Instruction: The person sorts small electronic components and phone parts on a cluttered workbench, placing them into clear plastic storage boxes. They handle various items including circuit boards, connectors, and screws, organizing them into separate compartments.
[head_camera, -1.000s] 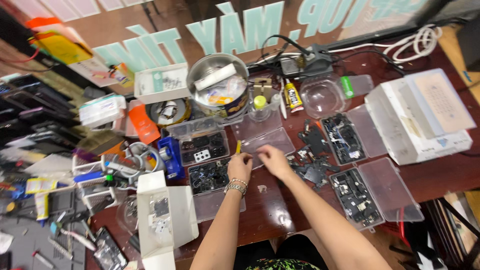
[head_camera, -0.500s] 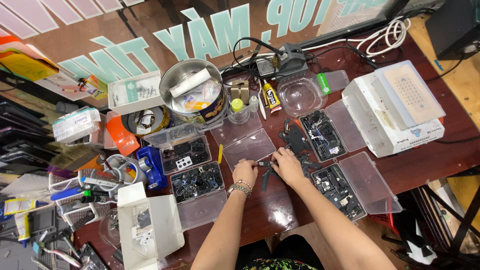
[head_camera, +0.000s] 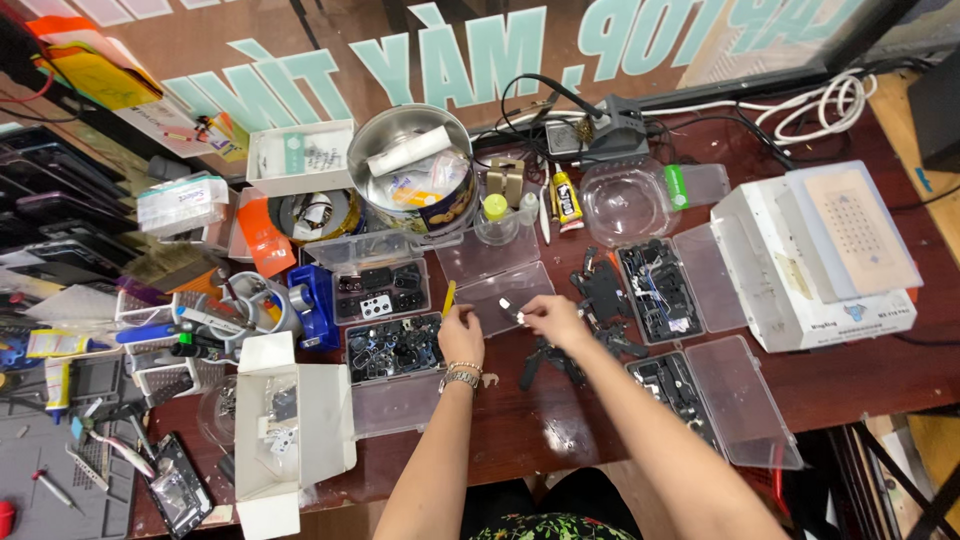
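Since a moment ago both hands drawn closer over the clear lid (head_camera: 510, 295), right hand (head_camera: 552, 320) pinching a small pale part (head_camera: 506, 305), left hand (head_camera: 461, 335) loosely curled, grip unclear, yellow tool (head_camera: 449, 297) just beside, parts trays (head_camera: 385, 320) around, metal tin (head_camera: 412, 180) beyond.

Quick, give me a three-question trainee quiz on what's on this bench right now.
1. True or false: the left hand wears a wrist bracelet.
2. What sits inside the round metal tin? A) a white tube B) a hammer C) a cup
3. What is the right hand pinching?

Key: 1 true. 2 A. 3 a small white part, over a clear plastic lid.
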